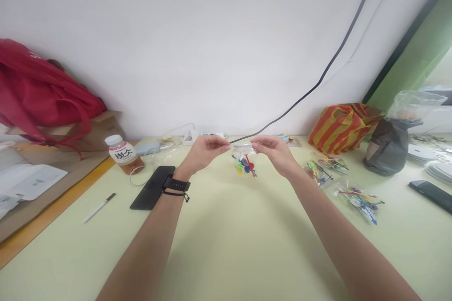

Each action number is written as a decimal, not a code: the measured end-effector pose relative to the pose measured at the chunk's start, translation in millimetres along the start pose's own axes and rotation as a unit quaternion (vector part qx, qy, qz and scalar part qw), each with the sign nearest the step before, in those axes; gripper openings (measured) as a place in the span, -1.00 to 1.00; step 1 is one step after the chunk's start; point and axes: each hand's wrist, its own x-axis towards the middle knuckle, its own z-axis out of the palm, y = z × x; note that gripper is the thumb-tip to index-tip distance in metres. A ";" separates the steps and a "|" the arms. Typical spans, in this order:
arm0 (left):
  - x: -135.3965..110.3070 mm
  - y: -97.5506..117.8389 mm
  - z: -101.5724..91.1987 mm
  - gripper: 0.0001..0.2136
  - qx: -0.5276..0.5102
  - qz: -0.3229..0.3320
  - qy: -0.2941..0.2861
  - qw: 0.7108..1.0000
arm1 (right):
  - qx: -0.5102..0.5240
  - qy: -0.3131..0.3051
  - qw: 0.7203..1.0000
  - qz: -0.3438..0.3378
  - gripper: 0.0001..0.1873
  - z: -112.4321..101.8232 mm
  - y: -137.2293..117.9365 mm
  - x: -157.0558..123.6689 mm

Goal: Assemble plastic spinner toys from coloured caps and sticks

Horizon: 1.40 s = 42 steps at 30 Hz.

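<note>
Pale yellow-green surface [226, 244] runs up to a white wall, with a black cable [335, 56] slanting down the wall to a white power strip [203, 134].

Your left hand [205, 150] and right hand [273, 150] are raised over the middle of the surface, apart from each other. Between them you hold a small clear bag [243, 160] of coloured plastic pieces; fingers of each hand are pinched narrow on its top edge, one hand at each corner. The bag hangs just above the surface. What the pieces are is hard to tell at this size, possibly little picks.

A dark wristband [175, 184] sits on your left wrist. Beside that wrist lies a black phone [151, 188], and further left a white pen [99, 208] and a white-capped bottle [122, 154]. A red bag [38, 94] rests on a cardboard box [102, 127] at far left.

Right of your right forearm lie two more clear bags [319, 171] [358, 197] of coloured pieces. Behind them stand a red-and-yellow striped bag [341, 127] and a grey pouch [388, 146]; a second dark phone [431, 194] lies at the right edge.
</note>
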 end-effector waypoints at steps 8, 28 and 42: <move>-0.4 3.2 3.2 -0.72 -0.006 0.027 0.003 1.000 | -0.074 0.001 0.995 -0.062 -0.67 1.5 -0.5 -0.1; -1.9 -1.6 13.9 -0.67 -0.064 0.005 0.009 0.998 | 0.022 0.007 1.000 0.000 -0.60 -2.9 0.2 2.5; 1.8 -4.2 7.3 -0.83 -0.107 0.006 0.041 0.993 | -0.045 -0.013 0.998 -0.032 -0.63 -1.7 -18.7 -3.8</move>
